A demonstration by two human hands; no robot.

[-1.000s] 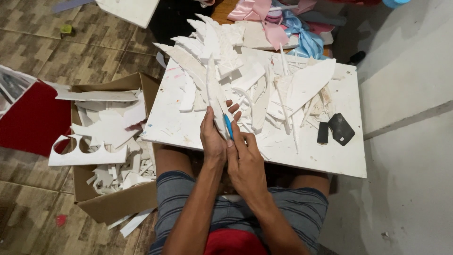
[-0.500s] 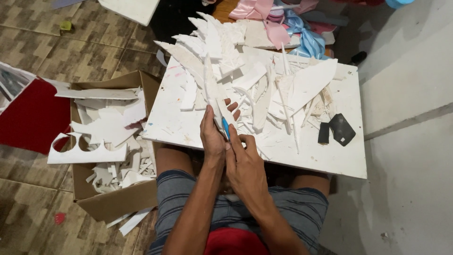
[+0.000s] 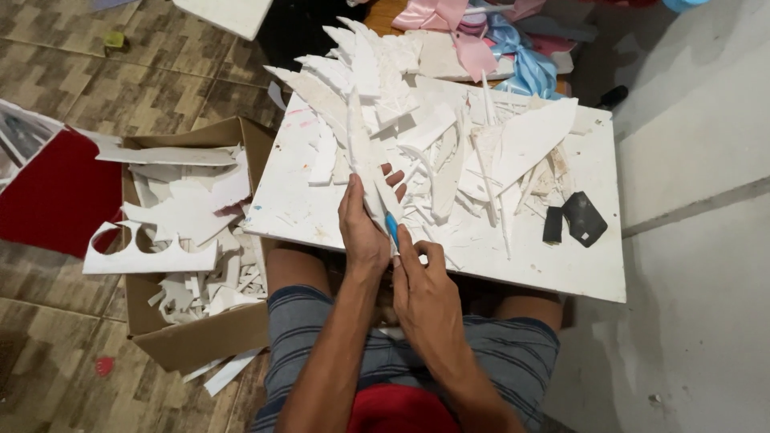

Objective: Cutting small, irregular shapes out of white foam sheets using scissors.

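White foam sliver point(image 3: 362, 164), blue knife point(image 3: 391, 228)

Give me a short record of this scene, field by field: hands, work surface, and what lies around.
left hand: holds a long white foam strip
right hand: holds a blue cutter against the strip
work surface: white board on the lap, strewn with white offcuts
left of board: cardboard box of foam scraps
far edge: pink and blue ribbons

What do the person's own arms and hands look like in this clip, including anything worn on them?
Both forearms are bare, with no sleeves showing in view. The left hand and right hand carry no gloves, and no rings, watch or wristbands can be made out. Below the arms, blue-grey striped shorts and a red garment show.
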